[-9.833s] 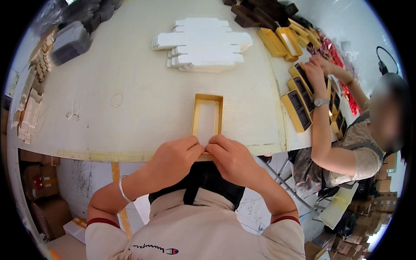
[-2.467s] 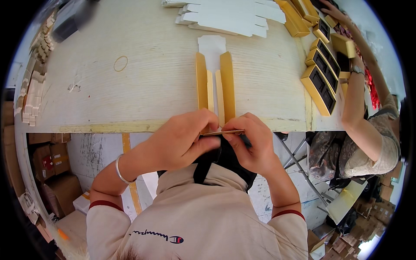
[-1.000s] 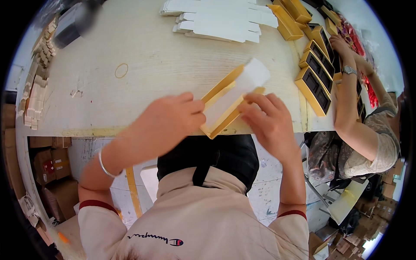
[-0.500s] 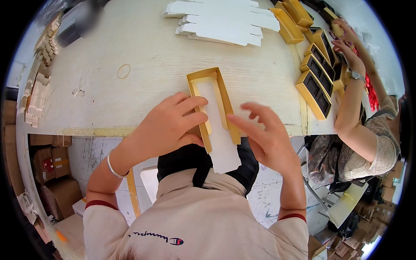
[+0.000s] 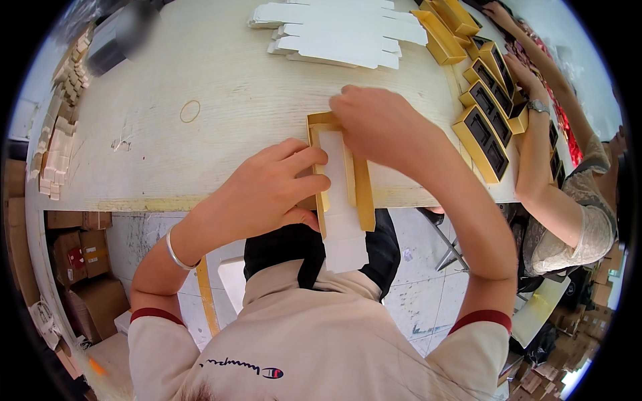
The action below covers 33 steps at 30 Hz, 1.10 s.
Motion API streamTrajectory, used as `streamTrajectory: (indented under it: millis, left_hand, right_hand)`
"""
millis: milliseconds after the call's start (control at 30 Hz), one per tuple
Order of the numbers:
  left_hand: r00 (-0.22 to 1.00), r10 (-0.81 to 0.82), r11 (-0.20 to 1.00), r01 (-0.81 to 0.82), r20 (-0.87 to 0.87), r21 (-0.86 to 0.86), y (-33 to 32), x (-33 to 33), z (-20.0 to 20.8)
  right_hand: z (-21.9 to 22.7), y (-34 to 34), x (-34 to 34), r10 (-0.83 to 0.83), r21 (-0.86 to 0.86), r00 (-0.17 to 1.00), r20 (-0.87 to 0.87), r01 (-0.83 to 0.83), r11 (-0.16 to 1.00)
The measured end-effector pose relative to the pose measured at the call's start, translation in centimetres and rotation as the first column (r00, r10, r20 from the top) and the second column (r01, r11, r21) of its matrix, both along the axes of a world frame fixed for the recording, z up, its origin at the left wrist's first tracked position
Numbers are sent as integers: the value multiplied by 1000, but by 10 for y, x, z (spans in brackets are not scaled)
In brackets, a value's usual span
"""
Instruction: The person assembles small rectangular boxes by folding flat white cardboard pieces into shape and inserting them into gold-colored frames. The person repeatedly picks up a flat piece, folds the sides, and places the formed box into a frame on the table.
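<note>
shift since half a second ago: the right grip [image 5: 376, 123] has moved from beside the right wall to the far right corner of the gold box [image 5: 364, 208]; the box has slid slightly right and turned squarer to the near edge of the bench [image 5: 231, 144].
gold box, place: at the middle of the near edge, its far end over the bench, its near end projecting toward the person's lap.
gold box, form: left, right and far walls standing; near end open, with a white flap [image 5: 346, 250] lying out toward the person.
left grip [image 5: 273, 182]: clamped on the left wall, two fingers reaching inside, thumb outside toward the near end.
right grip, state: bent over the far right corner; fingertips hidden, so whether they are apart or together cannot be told.
far right corner, risk: it may spring open or skew if the right grip pushes unevenly against a loosely seated fold.
right wall, risk: its near end, held by nothing visible, could splay outward while the far corner is handled.
left wall, risk: too firm a pinch could crease the card.
white flap, risk: jutting past the bench, it might be bent by a brush against the body.
surroundings: white blanks [image 5: 341, 33] stacked at the far side; gold boxes with black inserts [image 5: 485, 137] at the right, beyond the right forearm.
</note>
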<state>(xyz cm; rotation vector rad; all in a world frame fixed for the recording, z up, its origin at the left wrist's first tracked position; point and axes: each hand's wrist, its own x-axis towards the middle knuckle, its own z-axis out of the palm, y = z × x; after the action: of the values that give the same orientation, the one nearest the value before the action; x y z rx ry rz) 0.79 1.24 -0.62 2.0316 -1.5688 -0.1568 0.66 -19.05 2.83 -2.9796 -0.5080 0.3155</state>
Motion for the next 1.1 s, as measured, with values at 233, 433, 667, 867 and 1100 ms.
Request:
streamTrajectory:
  millis: [233, 433, 667, 867, 1100]
  left_hand:
    - [999, -41, 999, 41, -11, 19, -5, 5, 0]
    - [999, -41, 999, 41, -20, 7, -4, 6, -3]
    - [1000, -1, 999, 0, -16, -44, 4, 9, -9]
    - [999, 33, 999, -33, -6, -37, 2, 9, -3]
    - [979, 18, 997, -31, -201, -65, 7, -2, -10]
  right_hand:
    - [13, 16, 29, 75, -141, 978, -194, -103, 985]
    - [12, 24, 27, 53, -181, 969, -241, -98, 979]
    - [27, -35, -45, 13, 392, 989, 146, -70, 917]
    - [-27, -36, -92, 145, 588, 989, 24, -131, 798]
    - [-27, -36, -87, 190, 584, 981, 41, -178, 792]
